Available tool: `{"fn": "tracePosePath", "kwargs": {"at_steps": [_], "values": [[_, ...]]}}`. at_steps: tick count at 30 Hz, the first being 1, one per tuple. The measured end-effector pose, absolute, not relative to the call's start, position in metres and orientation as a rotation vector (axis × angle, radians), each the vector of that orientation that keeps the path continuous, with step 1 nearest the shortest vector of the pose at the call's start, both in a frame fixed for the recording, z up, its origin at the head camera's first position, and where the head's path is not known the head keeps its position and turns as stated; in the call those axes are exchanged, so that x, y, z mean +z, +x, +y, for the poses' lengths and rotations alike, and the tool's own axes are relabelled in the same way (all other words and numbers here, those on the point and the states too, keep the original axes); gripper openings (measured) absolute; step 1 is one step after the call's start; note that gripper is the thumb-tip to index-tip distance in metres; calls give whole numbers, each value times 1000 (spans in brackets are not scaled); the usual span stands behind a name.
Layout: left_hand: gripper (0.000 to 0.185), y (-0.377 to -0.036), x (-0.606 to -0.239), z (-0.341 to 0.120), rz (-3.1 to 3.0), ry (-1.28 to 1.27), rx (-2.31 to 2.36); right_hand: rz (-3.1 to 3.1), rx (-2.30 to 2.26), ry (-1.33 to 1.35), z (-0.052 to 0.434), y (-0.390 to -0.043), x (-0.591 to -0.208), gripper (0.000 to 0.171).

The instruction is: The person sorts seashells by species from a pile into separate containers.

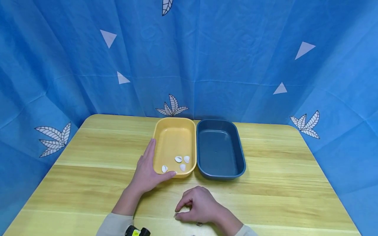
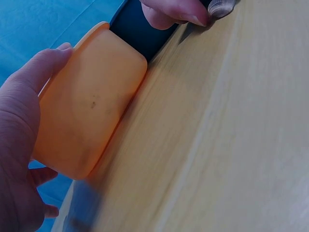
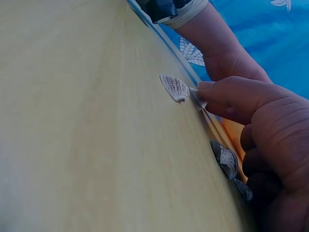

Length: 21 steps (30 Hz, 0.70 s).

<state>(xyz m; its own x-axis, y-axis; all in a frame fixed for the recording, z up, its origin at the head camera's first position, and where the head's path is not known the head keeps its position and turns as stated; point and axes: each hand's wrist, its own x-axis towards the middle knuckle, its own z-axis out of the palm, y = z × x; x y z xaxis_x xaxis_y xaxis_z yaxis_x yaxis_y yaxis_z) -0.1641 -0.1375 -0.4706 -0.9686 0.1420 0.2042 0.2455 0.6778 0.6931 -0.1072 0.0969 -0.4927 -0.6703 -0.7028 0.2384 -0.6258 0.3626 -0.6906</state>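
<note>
My left hand [image 1: 146, 172] braces the near left corner of a yellow tray [image 1: 174, 123], its thumb along the near rim and its fingers straight along the left side. Several pale seashells [image 1: 178, 159] lie inside, toward the tray's near end. Below the trays, my right hand [image 1: 200, 205] pinches a small seashell [image 3: 198, 98] between thumb and index finger, low over the tabletop. Just beside those fingertips in the right wrist view is a ribbed shell [image 3: 175, 88]. Dark shells [image 3: 226, 159] lie under the curled fingers of that hand.
A dark blue tray [image 1: 217, 175] stands against the yellow one's right side. Both are on a wooden table [image 1: 280, 183], toward its far edge. Behind hangs a blue curtain [image 1: 224, 59] with leaf and triangle prints. A black strapped device [image 1: 137, 231] is on the left wrist.
</note>
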Motion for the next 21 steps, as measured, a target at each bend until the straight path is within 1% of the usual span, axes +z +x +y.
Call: {"fn": "tracePosePath", "kwargs": {"at_steps": [6,21], "values": [[134,-164,-471,-137,-2756,-307,-1177,2506,-1171,-1252,98,-108,-493,12],[133,-165,-473,-139,-2749,-329,-1167,2474,-1261,-1218,97,-106,-492,7]]}}
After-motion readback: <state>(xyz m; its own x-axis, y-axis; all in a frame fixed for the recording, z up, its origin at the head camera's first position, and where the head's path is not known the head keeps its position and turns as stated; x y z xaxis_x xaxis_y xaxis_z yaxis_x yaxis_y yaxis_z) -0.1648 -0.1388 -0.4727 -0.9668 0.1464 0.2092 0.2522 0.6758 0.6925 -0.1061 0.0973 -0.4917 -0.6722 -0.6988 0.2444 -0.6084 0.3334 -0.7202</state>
